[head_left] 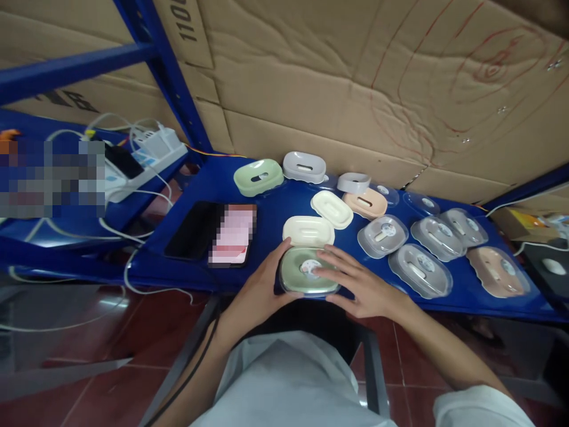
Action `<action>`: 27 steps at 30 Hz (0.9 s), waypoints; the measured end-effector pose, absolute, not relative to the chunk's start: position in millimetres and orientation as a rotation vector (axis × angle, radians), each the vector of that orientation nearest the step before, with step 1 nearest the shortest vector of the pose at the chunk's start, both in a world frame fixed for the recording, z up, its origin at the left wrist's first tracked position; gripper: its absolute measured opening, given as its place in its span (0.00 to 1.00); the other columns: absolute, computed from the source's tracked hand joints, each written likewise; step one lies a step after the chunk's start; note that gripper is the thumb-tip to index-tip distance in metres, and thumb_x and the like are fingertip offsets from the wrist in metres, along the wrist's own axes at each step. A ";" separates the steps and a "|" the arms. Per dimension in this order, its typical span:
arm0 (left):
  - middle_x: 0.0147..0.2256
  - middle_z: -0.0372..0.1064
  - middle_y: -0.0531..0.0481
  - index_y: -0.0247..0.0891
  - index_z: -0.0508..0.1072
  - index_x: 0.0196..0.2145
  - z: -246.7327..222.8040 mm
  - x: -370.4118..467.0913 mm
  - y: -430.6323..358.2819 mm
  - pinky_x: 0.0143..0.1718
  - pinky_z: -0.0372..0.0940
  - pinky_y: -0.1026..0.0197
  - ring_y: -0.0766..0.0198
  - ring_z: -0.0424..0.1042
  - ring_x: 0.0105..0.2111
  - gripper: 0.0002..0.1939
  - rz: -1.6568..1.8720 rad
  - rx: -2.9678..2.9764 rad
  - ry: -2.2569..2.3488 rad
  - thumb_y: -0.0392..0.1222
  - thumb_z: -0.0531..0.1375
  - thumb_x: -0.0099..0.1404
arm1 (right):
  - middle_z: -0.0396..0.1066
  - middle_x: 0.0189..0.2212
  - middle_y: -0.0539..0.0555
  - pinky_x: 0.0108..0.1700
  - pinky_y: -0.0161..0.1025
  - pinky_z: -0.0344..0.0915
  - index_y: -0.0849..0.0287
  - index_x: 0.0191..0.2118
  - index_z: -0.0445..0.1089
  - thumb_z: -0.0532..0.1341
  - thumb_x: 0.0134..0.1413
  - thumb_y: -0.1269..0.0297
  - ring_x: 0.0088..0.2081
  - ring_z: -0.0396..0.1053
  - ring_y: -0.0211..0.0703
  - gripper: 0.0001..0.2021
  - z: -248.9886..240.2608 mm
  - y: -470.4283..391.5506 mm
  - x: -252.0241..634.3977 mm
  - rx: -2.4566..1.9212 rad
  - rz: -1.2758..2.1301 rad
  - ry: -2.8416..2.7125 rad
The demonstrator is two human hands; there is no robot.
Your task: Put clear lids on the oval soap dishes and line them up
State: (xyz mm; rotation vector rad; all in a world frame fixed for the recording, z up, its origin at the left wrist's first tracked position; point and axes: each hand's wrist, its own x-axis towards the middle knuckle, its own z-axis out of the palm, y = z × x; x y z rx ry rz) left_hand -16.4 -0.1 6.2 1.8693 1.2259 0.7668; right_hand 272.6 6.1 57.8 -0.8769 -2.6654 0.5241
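A green soap dish (293, 271) under a clear lid with a round sticker lies at the table's front edge, held from both sides. My left hand (265, 280) wraps round its left end, thumb near the front rim. My right hand (367, 287) grips the right side, its fingers reaching over the lid toward the sticker. Just behind the dish lies a cream oval tray (309, 225), close to my left fingertips. A second cream tray (332, 209) rests at an angle behind that one.
On the blue table (271, 207), a green dish base (258, 178), a grey base (304, 167) and a peach base (367, 203) stand at the back. Several lidded dishes (420, 271) fill the right side. Left are a phone (233, 235), a black pad (191, 231) and a power strip (153, 160).
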 end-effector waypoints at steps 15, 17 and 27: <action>0.72 0.58 0.50 0.61 0.56 0.74 4.9 -20.1 -5.3 0.71 0.61 0.49 0.50 0.64 0.70 0.43 0.739 2.134 1.146 0.45 0.69 0.68 | 0.49 0.77 0.60 0.73 0.74 0.51 0.41 0.77 0.51 0.67 0.64 0.46 0.77 0.47 0.69 0.41 23.7 -29.3 290.2 -1.232 -0.137 -2.489; 0.71 0.59 0.50 0.61 0.54 0.74 2.6 -19.2 -7.7 0.71 0.61 0.49 0.51 0.64 0.70 0.43 0.767 2.189 1.153 0.45 0.69 0.69 | 0.50 0.77 0.58 0.72 0.77 0.49 0.38 0.77 0.48 0.67 0.65 0.49 0.75 0.50 0.71 0.42 25.5 -46.7 315.5 -1.494 -0.336 -2.265; 0.72 0.59 0.49 0.62 0.53 0.75 4.9 12.3 -11.6 0.71 0.61 0.45 0.48 0.62 0.70 0.47 0.635 2.306 0.991 0.48 0.71 0.67 | 0.55 0.75 0.62 0.72 0.72 0.53 0.38 0.76 0.50 0.55 0.72 0.52 0.73 0.57 0.71 0.31 19.9 -61.5 417.6 -1.944 -0.391 -1.772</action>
